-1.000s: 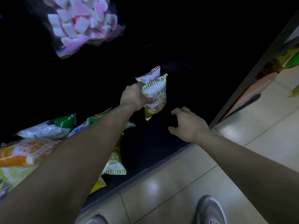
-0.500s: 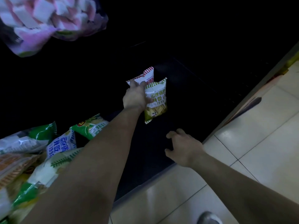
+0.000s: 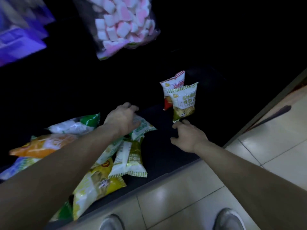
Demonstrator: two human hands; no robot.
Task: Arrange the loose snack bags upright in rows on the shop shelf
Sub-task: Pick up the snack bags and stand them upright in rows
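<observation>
Two small snack bags stand upright on the dark bottom shelf [image 3: 166, 156]: a green-trimmed bag [image 3: 184, 102] in front and a red-trimmed bag [image 3: 172, 87] close behind it. My left hand [image 3: 123, 118] rests on a green-and-white bag [image 3: 143, 127] at the top of a loose pile, fingers curled over it. My right hand [image 3: 187, 136] hovers with fingers apart just below the green-trimmed bag, holding nothing. In the pile lie an olive-and-white bag [image 3: 129, 160], a yellow bag [image 3: 98, 181], an orange bag [image 3: 43, 145] and a green-topped white bag [image 3: 74, 125].
A clear bag of pink and white marshmallows [image 3: 123, 24] hangs above the shelf. Purple boxes [image 3: 18, 35] sit at the upper left. The shelf's front edge [image 3: 149, 185] meets a pale tiled floor [image 3: 199, 188], where my shoes [image 3: 227, 219] show. A shelf upright [image 3: 265, 107] bounds the right side.
My left hand let go of the green-trimmed bag, which now stands by itself, and moved left and down onto the loose pile. My right hand came forward toward the standing bags.
</observation>
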